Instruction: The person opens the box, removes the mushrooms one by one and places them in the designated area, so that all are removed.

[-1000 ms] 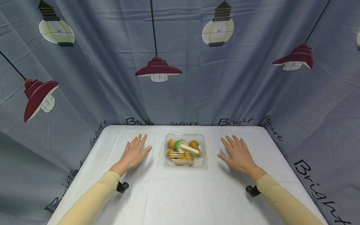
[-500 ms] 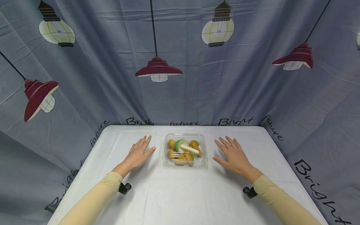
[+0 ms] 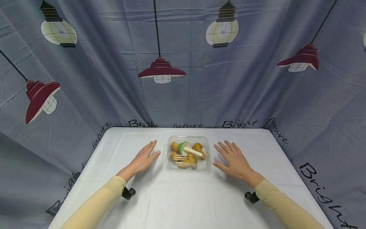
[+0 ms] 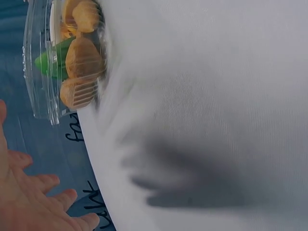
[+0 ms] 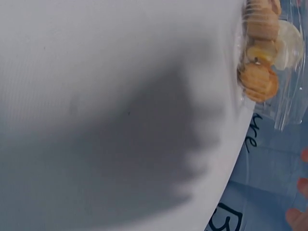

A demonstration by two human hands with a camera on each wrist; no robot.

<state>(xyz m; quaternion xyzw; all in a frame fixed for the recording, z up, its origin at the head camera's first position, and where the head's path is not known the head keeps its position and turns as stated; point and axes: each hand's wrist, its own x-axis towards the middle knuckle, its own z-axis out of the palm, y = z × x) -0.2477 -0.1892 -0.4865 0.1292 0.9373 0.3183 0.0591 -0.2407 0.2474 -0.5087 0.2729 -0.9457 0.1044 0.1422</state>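
A clear plastic box [image 3: 203,164] stands near the middle of the white table. Inside lie several orange-brown, mushroom-like pieces [image 3: 197,146] and one with a green cap and a white stem [image 3: 193,151]. Whether a lid covers them I cannot tell. To the left of the box hovers my left hand [image 3: 141,160], its fingers extended and its palm side toward the box. My right hand [image 3: 235,163] is on the other side, fingers spread, also apart from the box. Neither hand holds anything. In the right wrist view only fingertips [image 5: 302,186] show at the edge.
A white cloth covers the table [image 3: 183,200], and both hands cast shadows on it. Behind and at the sides hangs a blue-grey curtain [image 3: 188,101] printed with lamps and lettering. A small black device [image 3: 128,193] sits at each wrist.
Both hands have moved inward toward the box, the left one to the right and the right one to the left. The box and its contents have stayed in place.
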